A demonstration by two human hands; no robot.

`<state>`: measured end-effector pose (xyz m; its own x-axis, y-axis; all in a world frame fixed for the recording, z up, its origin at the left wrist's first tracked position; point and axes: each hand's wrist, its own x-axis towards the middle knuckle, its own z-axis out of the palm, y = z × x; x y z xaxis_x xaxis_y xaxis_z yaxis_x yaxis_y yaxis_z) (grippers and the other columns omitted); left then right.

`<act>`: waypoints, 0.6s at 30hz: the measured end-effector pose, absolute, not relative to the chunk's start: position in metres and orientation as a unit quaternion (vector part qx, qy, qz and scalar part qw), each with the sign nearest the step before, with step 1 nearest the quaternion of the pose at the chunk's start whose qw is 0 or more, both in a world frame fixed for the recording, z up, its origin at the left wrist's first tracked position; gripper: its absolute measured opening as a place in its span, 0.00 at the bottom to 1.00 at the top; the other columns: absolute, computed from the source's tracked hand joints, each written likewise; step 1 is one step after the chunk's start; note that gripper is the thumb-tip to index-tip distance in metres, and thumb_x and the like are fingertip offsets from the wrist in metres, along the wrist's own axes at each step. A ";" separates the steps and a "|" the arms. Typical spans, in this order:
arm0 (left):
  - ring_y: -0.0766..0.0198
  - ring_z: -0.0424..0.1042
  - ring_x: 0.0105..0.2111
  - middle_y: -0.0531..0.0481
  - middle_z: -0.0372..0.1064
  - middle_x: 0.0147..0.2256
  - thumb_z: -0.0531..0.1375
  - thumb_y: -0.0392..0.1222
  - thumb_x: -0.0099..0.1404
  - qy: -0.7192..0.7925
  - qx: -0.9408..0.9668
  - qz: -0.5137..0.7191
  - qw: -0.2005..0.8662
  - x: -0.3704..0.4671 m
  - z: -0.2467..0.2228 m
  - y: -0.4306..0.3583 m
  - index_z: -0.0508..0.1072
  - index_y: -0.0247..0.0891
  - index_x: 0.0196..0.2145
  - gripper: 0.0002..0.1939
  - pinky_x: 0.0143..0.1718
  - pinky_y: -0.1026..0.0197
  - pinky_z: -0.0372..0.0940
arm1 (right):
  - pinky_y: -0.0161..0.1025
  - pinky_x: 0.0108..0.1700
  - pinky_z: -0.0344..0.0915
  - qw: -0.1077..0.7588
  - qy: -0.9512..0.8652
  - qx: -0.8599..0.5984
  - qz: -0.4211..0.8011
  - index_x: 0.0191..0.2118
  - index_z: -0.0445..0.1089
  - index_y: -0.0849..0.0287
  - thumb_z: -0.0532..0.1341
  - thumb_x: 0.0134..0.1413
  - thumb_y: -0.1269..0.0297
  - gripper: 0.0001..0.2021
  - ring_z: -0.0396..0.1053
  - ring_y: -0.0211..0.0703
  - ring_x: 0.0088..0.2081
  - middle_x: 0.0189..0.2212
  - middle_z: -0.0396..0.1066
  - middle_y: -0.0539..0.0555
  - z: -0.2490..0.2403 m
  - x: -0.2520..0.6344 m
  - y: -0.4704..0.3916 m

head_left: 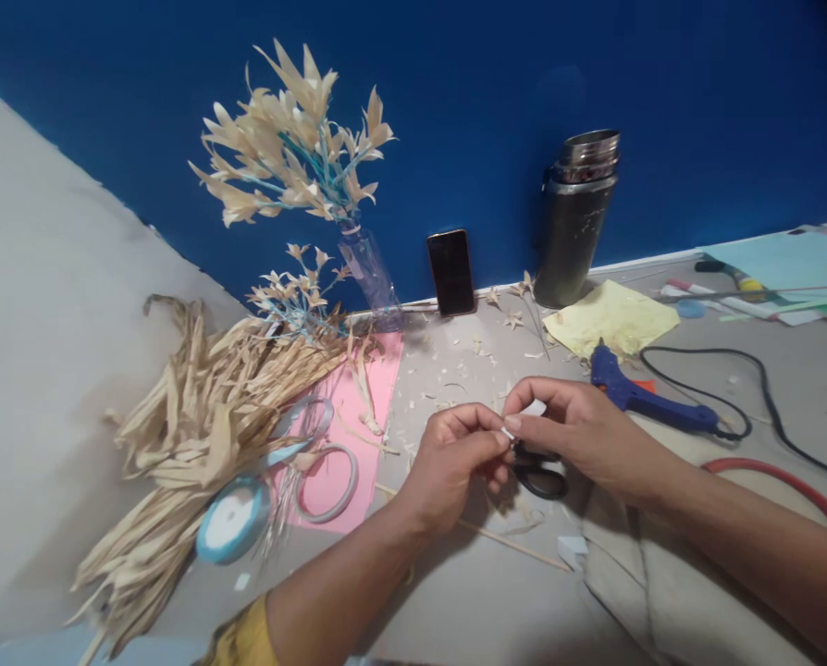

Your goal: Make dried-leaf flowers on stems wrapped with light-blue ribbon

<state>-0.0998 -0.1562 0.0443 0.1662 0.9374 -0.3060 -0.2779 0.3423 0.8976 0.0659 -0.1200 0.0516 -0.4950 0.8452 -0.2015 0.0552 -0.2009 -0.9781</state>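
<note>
My left hand (459, 458) and my right hand (566, 425) meet above the table. Thumb and fingers of both pinch a small white strip (536, 408), and its lower end is hidden between the fingertips. Black-handled scissors (544, 476) lie just beneath my right hand, their blades mostly hidden. Beyond my right hand a blue glue gun (653, 400) rests on the table with its nozzle pointing up. Pale scraps lie scattered on the tabletop (434, 370) behind my hands.
Dried husks (198, 407), ribbon rolls (231, 520) and pink paper (358, 462) lie left. At the back stand husk flowers (295, 148) in a clear bottle (372, 268), a phone (451, 273) and a dark flask (576, 222). Yellow paper (614, 319) and a black cable (760, 370) lie right.
</note>
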 end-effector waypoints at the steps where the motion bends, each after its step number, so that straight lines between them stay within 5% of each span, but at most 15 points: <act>1: 0.72 0.65 0.17 0.54 0.67 0.19 0.66 0.39 0.52 0.466 0.357 0.450 0.673 -0.100 0.045 -0.156 0.70 0.35 0.26 0.08 0.19 0.69 0.60 | 0.32 0.21 0.56 0.301 -0.564 -0.411 0.650 0.34 0.70 0.58 0.68 0.49 0.49 0.17 0.68 0.39 0.21 0.19 0.72 0.49 0.051 0.066 -0.120; 18: 0.73 0.63 0.16 0.54 0.67 0.19 0.68 0.42 0.51 0.470 0.358 0.452 0.668 -0.098 0.046 -0.157 0.70 0.35 0.26 0.11 0.18 0.69 0.58 | 0.31 0.19 0.49 0.297 -0.624 -0.440 0.574 0.33 0.70 0.57 0.64 0.53 0.54 0.11 0.57 0.34 0.18 0.16 0.63 0.45 0.053 0.067 -0.120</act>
